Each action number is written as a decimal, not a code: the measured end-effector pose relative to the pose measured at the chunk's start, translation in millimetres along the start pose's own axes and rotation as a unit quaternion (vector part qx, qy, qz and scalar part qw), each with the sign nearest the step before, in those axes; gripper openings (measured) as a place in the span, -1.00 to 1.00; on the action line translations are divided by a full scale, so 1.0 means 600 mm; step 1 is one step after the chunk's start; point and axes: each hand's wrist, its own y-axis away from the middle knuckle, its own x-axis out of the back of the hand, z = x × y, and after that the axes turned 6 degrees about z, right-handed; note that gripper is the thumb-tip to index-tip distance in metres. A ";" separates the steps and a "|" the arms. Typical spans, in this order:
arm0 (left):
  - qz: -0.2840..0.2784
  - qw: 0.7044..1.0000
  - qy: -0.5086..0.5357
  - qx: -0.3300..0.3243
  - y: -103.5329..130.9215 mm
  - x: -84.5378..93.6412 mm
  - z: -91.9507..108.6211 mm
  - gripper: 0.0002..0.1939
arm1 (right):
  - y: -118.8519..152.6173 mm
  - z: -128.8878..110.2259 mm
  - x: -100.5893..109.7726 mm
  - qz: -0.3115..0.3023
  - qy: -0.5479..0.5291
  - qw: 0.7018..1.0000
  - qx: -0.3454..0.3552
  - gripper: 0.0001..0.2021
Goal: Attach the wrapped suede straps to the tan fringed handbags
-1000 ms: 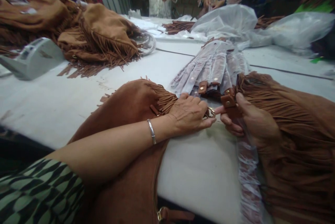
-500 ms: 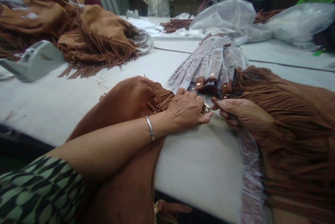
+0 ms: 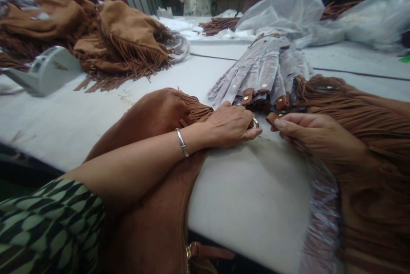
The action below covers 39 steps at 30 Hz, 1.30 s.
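Left hand (image 3: pixel 230 125) holds a ring (image 3: pixel 257 123), right hand (image 3: pixel 320 133) pinches a strap (image 3: pixel 271 119) (aligning, I judge); next calls for narrowing their gap.

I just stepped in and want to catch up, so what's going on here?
Someone is seated or standing at a white table with a brown bag. The left hand pinches a gold-coloured ring by the bag's fringe. The right hand holds a plastic-wrapped strap by its bare brown end. Ring and strap end are apart, with a small gap between. More wrapped straps lie just beyond the hands.
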 end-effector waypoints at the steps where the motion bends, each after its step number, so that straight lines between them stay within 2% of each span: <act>1: 0.000 1.000 0.001 -0.005 0.000 -0.001 -0.002 -0.57 | -0.002 0.001 -0.003 0.002 -0.027 0.999 -0.027 -0.57; 3: -0.005 1.000 0.003 -0.014 0.000 -0.002 -0.006 -0.55 | -0.005 0.002 -0.010 0.003 -0.091 0.993 -0.069 -0.60; 6: -0.023 0.999 0.015 -0.025 -0.003 -0.001 -0.010 -0.48 | -0.007 0.005 -0.018 -0.008 -0.139 0.987 -0.083 -0.62; 13: -0.048 0.997 0.040 -0.053 -0.005 0.002 -0.015 -0.44 | -0.011 0.011 -0.031 -0.022 -0.126 0.989 -0.076 -0.66; 20: -0.073 0.990 0.040 -0.110 -0.004 0.003 -0.014 -0.58 | -0.011 0.016 -0.044 -0.107 -0.114 0.982 -0.103 -0.58; 23: -0.056 0.991 0.029 -0.118 -0.002 0.003 -0.007 -0.61 | -0.012 0.019 -0.045 -0.119 -0.108 0.981 -0.106 -0.65; 27: 0.019 0.998 -0.028 -0.053 0.008 0.004 0.019 -0.64 | -0.013 0.016 -0.044 -0.078 -0.100 0.985 -0.121 -0.75; 30: 0.021 0.999 -0.036 -0.029 0.015 0.005 0.033 -0.64 | -0.008 0.009 -0.044 -0.056 -0.041 0.992 -0.108 -0.81; 34: -0.008 0.998 -0.003 -0.061 0.016 0.005 0.022 -0.66 | 0.004 -0.003 -0.043 -0.040 0.011 0.997 -0.060 -0.81; 39: 0.029 0.996 0.044 -0.069 0.019 0.005 0.002 -0.55 | 0.013 -0.008 -0.037 -0.066 -0.057 0.995 -0.037 -0.70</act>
